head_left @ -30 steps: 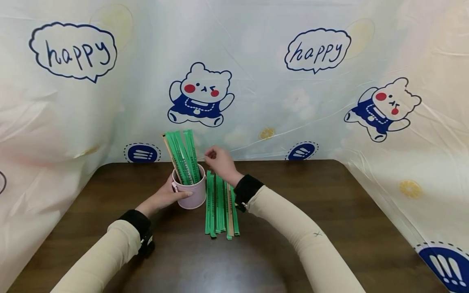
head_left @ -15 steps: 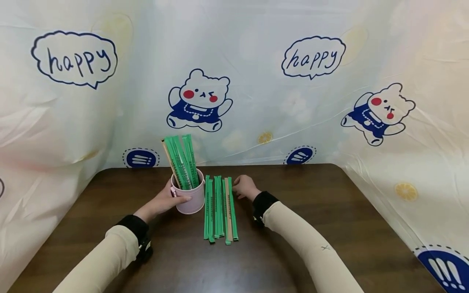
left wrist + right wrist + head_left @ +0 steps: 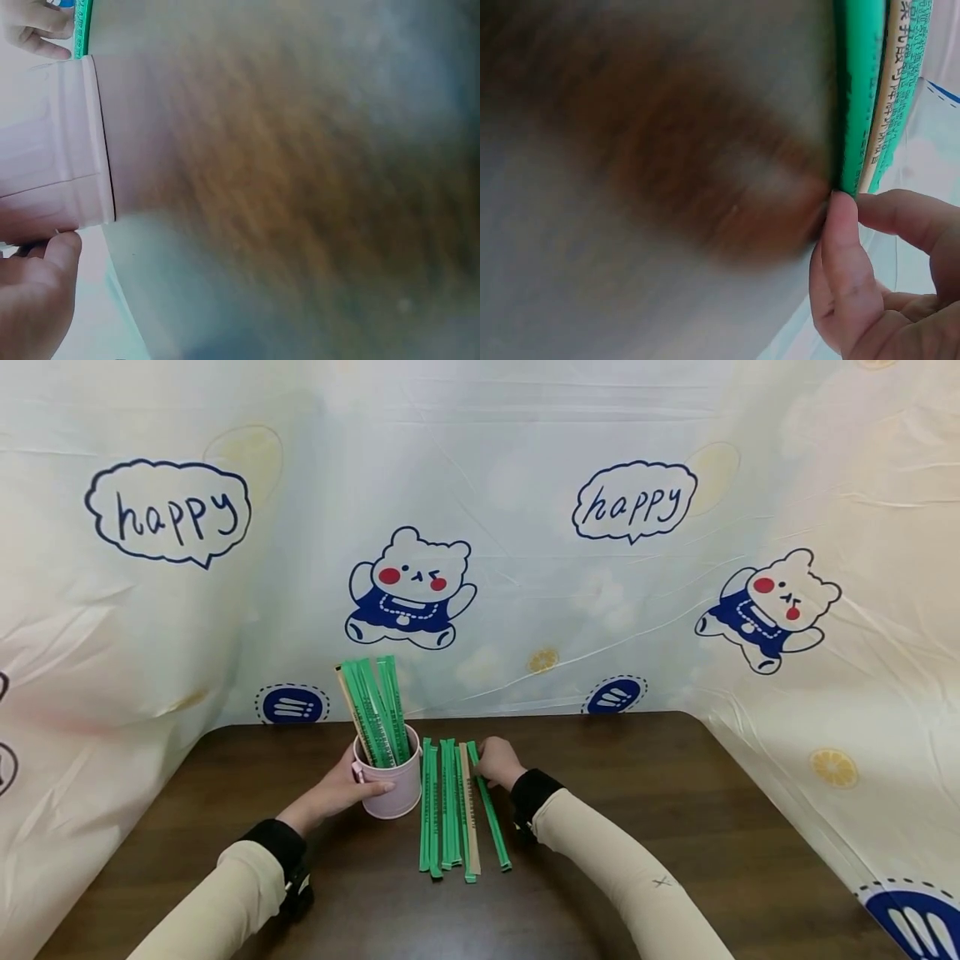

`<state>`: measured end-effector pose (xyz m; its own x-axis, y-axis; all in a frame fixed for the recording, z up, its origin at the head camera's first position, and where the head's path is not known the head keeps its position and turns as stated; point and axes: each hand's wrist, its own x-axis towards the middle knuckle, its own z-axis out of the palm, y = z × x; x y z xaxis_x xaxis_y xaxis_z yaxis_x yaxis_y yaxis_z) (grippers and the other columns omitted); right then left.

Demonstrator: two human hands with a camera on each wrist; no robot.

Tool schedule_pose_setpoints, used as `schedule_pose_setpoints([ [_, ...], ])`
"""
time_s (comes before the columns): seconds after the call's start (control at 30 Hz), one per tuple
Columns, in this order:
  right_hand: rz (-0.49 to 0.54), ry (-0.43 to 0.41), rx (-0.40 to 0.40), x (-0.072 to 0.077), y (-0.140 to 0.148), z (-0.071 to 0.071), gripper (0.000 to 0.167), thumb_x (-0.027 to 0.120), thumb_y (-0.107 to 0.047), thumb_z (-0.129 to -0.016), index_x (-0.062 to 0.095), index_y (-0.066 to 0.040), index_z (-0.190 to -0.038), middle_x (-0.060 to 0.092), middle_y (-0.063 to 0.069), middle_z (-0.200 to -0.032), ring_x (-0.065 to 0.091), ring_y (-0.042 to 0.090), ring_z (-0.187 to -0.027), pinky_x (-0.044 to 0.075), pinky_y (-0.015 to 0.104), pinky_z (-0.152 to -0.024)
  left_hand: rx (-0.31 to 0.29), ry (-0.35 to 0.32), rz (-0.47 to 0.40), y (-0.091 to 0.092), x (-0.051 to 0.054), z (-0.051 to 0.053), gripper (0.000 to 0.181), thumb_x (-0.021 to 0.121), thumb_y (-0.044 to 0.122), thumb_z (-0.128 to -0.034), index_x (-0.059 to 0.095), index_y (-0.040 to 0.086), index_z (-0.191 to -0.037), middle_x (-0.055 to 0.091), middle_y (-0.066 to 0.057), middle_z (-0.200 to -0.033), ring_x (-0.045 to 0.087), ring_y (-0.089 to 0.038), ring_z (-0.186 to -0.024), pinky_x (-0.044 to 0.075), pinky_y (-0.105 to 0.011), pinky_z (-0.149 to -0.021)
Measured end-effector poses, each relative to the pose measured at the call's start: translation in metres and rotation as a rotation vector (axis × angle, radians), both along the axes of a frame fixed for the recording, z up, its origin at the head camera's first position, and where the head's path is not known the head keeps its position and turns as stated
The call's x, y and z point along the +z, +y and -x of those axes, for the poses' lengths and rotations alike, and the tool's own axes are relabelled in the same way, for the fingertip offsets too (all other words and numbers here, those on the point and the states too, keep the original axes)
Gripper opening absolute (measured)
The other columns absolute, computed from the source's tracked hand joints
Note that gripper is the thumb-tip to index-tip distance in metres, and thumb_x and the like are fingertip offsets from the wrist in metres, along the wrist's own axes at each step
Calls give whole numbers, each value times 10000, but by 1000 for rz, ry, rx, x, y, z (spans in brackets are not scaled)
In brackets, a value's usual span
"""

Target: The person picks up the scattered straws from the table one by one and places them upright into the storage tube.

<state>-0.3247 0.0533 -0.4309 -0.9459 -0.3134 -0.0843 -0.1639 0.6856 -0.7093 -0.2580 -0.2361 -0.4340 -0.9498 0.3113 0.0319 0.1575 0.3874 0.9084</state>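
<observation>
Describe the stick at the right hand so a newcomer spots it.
On the brown table, find the pink bucket held by the left hand. To its right lies a row of sticks; go to the rightmost, a green stick. Its near end splays clear of the others, and the right hand pinches its far end.

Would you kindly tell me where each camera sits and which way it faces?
Head: worn on the head, facing forward and down over the table; left hand, right hand and pale sleeves show.
Left wrist: worn on it, facing the table and the side of the pink bucket; the left hand and part of the right hand show.
Right wrist: worn on it, facing the table and a green-wrapped stick in the right hand's pinching grip; only that hand shows.
Shared: head and left wrist both show the pink bucket and both hands.
</observation>
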Motion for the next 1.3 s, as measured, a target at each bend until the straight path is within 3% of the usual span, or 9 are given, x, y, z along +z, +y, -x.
schedule_pose_setpoints([
  [0.1, -10, 9, 2, -2, 3, 2, 382, 654, 34, -930, 380, -92, -696, 353, 18, -676, 440, 129, -475, 456, 257, -515, 0, 26, -11, 0, 1, 2, 1051, 768, 252, -902, 19, 76, -1618, 276, -281, -1598, 377, -486, -1413, 297, -735, -1169],
  [0.2, -13, -1, -2, -2, 6, 4, 287, 662, 24, -926, 470, -47, -724, 418, 73, -687, 485, 153, -487, 498, 270, -525, -20, 59, -12, -1, 1, 4, 1052, 788, 221, -883, 44, 66, -1610, 302, -279, -1579, 396, -478, -1400, 311, -733, -1161],
  [0.27, -11, -16, -18, -1, 8, 7, 122, 674, 8, -926, 573, 32, -861, 538, 135, -809, 569, 193, -540, 562, 303, -560, -27, 72, 1, -2, 1, 5, 1060, 796, 224, -871, 46, 56, -1602, 305, -281, -1568, 402, -477, -1392, 317, -735, -1155],
  [0.33, 5, -32, -39, 3, 11, 8, 214, 681, -4, -926, 621, 90, -1108, 595, 150, -958, 625, 211, -610, 609, 343, -617, -31, 77, 6, -3, 1, 5, 1075, 802, 225, -862, 41, 53, -1600, 299, -286, -1568, 396, -486, -1392, 312, -743, -1152],
  [0.43, 17, -56, -59, 10, 15, 13, 133, 662, -27, -943, 557, 41, -897, 490, 55, -798, 554, 164, -570, 620, 355, -646, -41, 82, 16, -4, -1, 4, 1092, 805, 233, -859, 32, 71, -1613, 296, -287, -1583, 394, -500, -1400, 316, -748, -1145],
  [0.6, 156, -46, -97, 39, 20, 18, 47, 603, -6, -961, 586, 28, -988, 532, 59, -819, 518, 129, -653, 622, 407, -756, -88, 90, -5, -3, -3, 4, 1105, 795, 202, -872, -1, 96, -1630, 269, -288, -1609, 371, -505, -1415, 304, -754, -1148],
  [0.77, 450, 23, -99, 88, 7, 26, 337, 564, -10, -991, 546, 58, -1320, 625, 195, -1163, 644, 195, -899, 615, 455, -909, -118, 98, -35, -4, -1, 7, 1115, 781, 201, -870, -28, 111, -1631, 233, -288, -1620, 338, -508, -1423, 261, -767, -1159],
  [0.97, 739, 149, -70, 139, -28, 20, 322, 611, -23, -994, 549, 47, -1303, 602, 82, -1037, 621, 135, -911, 623, 448, -904, -112, 88, -14, -6, 5, 6, 1112, 775, 214, -872, -29, 104, -1631, 242, -292, -1617, 347, -507, -1426, 280, -757, -1158],
  [1.3, 721, 369, -42, 149, -69, 5, 266, 643, -61, -994, 580, 5, -1243, 651, 176, -1099, 634, 191, -934, 611, 255, -781, -112, 92, -29, -5, 2, 8, 1093, 787, 212, -866, 10, 120, -1630, 299, -270, -1590, 383, -474, -1406, 315, -739, -1150],
])
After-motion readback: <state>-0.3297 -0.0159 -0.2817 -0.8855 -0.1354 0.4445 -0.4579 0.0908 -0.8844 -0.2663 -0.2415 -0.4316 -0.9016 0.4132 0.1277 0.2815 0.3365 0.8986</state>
